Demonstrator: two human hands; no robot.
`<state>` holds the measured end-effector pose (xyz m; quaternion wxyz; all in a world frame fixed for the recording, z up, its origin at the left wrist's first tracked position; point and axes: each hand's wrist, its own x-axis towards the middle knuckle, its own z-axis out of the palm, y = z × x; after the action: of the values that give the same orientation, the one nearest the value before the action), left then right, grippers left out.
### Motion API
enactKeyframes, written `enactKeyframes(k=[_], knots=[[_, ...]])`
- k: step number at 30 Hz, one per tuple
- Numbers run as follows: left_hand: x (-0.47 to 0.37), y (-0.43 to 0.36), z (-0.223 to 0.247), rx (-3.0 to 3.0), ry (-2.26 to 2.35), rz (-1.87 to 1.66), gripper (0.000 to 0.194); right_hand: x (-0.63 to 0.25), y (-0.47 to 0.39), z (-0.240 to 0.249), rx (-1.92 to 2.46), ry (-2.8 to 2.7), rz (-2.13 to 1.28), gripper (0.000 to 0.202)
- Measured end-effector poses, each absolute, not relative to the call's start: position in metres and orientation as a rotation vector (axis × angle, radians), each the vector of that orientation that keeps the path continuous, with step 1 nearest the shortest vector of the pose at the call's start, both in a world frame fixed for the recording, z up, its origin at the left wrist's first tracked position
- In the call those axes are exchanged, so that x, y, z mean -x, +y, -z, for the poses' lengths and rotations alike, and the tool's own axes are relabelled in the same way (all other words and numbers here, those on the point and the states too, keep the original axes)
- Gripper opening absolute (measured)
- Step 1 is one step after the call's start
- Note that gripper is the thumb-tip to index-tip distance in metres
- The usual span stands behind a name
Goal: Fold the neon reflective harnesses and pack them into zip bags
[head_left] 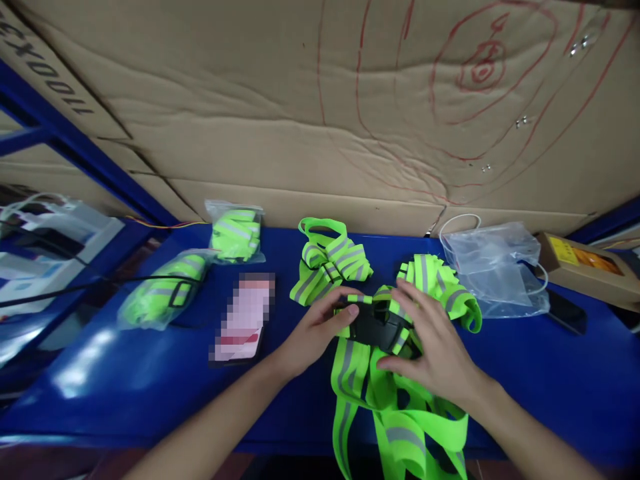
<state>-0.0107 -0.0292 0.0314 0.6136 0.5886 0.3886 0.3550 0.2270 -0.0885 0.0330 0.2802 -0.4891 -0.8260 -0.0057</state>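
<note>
A black plastic buckle (376,328) on neon green straps with grey stripes sits between my hands. My left hand (323,325) pinches its left end, thumb on top. Around the right end, my right hand (431,340) curves with thumb and fingers apart, touching the strap there. Loose green strap (405,433) hangs from the buckle over the table's front edge. Just behind my hands lie two bundles of the same strap, one on the left (333,257) and one on the right (433,277).
On the blue table (165,393), a phone (245,320) lies left of my hands. Two bagged straps (235,233) (163,293) are farther left. Clear plastic bags (500,267), a dark phone-like object (567,312) and a cardboard box (590,267) stand right. Cardboard (250,153) rises behind.
</note>
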Motion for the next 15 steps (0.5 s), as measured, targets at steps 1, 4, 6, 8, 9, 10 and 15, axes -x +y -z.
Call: enactKeyframes(k=[1,4,6,8,9,10,15], knots=[[0.012,-0.031,-0.033,-1.390,0.869,-0.799,0.029,-0.227,-0.088,-0.031,1.301,-2.264,-0.059,0.086],[0.012,-0.036,-0.035,-1.659,0.798,-0.877,0.036,-0.229,-0.086,-0.024,1.277,-2.284,-0.194,0.068],[0.012,-0.040,-0.033,-1.901,0.742,-0.939,0.041,-0.231,-0.084,-0.020,1.285,-2.283,-0.216,0.065],[0.010,-0.042,-0.030,-2.085,0.740,-0.945,0.040,-0.231,-0.084,-0.019,1.303,-2.311,-0.189,0.068],[0.009,-0.042,-0.028,-2.151,0.760,-0.948,0.039,-0.230,-0.084,-0.020,1.308,-2.325,-0.164,0.070],[0.008,-0.042,-0.026,-2.214,0.778,-0.956,0.038,-0.229,-0.084,-0.020,1.308,-2.335,-0.138,0.071],[0.006,-0.041,-0.014,-2.507,0.799,-0.949,0.032,-0.220,-0.087,-0.020,1.302,-2.368,-0.079,0.073]])
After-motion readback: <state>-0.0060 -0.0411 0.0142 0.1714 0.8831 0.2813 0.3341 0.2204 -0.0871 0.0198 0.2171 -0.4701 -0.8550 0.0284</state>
